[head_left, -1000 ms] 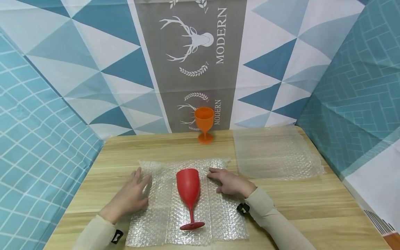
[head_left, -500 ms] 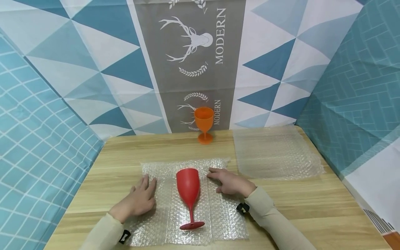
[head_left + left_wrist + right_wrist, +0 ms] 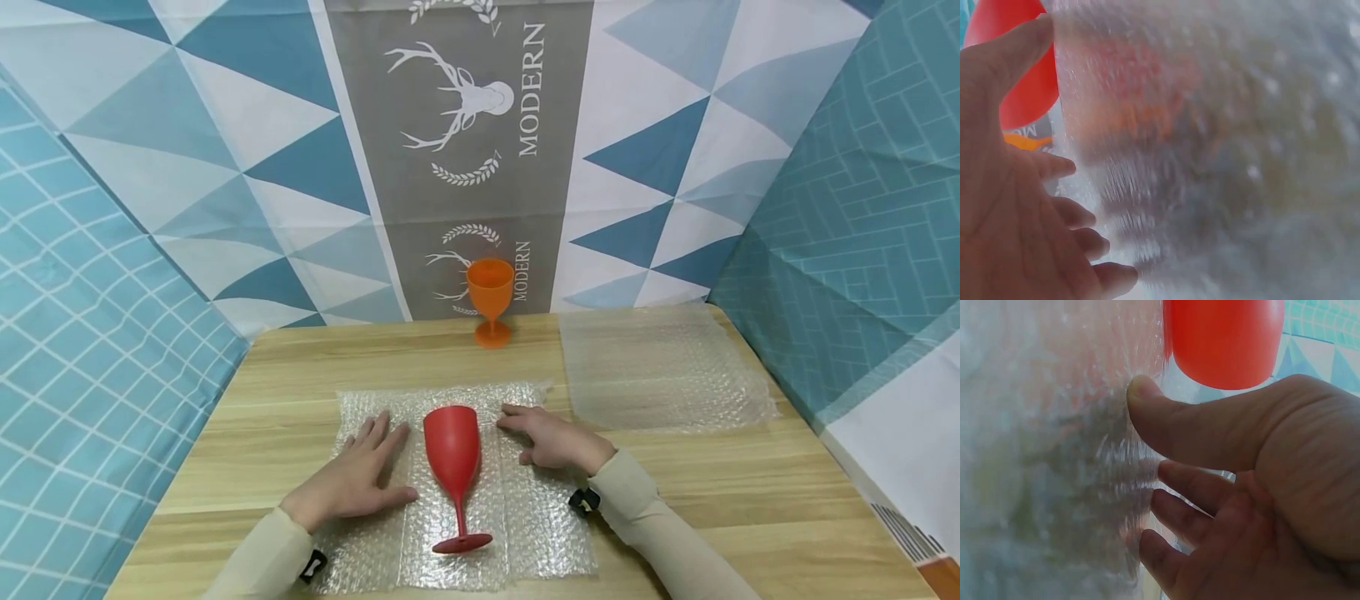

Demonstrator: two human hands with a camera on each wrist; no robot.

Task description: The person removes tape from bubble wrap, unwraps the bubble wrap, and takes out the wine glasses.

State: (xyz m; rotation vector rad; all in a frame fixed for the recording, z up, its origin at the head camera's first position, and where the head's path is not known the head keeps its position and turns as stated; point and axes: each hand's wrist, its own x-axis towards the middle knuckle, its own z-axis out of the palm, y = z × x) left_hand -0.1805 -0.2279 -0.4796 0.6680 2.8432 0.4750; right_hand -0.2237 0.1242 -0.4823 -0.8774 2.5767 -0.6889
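A red goblet (image 3: 453,446) lies on its side on a sheet of bubble wrap (image 3: 551,529), its bowl toward the back and its foot toward the person. My left hand (image 3: 356,479) rests on the sheet's left part, fingers spread, thumb pointing at the goblet's stem but apart from it. On the other side my right hand (image 3: 553,437) touches the sheet with its fingertips, to the right of the bowl. In the left wrist view the fingertips (image 3: 1116,279) meet the clear wrap. The right wrist view shows the thumb and fingers against the wrap, below the red bowl (image 3: 1229,344).
An orange goblet (image 3: 491,287) stands upright at the back of the wooden table (image 3: 247,433). Another bubble wrap sheet (image 3: 663,367) lies flat at the back right. Patterned cloths (image 3: 465,200) hang behind and at both sides.
My left hand has slid right across the bubble wrap toward the red goblet, and its fingers have spread. My right hand and the goblet have stayed in place.
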